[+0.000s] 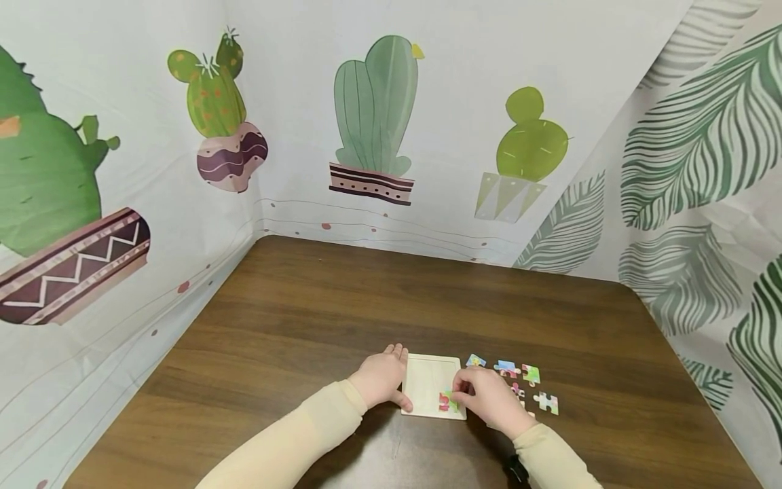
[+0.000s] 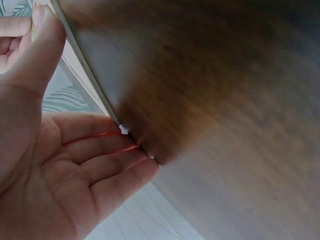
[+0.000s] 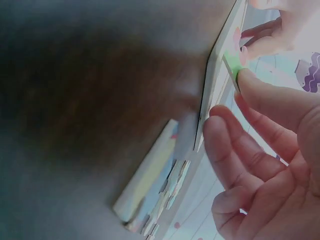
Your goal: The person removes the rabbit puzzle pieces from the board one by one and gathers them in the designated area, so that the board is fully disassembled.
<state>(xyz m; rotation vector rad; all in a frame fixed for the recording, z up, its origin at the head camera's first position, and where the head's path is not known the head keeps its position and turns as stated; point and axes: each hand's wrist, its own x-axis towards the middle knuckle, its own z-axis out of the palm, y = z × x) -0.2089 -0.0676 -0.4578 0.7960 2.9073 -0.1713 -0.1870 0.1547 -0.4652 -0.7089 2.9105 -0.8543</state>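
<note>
A shallow pale wooden puzzle tray lies on the table. My left hand rests against its left side, fingers extended along the edge and thumb at the near left corner. In the left wrist view, those straight fingers touch the table beside the tray's edge. Over the tray's near right corner, my right hand pinches a red and green jigsaw piece between thumb and index finger. The right wrist view shows the thumb on the green part of this piece, which is tilted over the tray; the other fingers curl loosely.
Several loose jigsaw pieces lie right of the tray, among them a blue one, a green and red one and a pale one. Some are partly hidden by my right hand. A cactus-print cloth wall borders the brown table.
</note>
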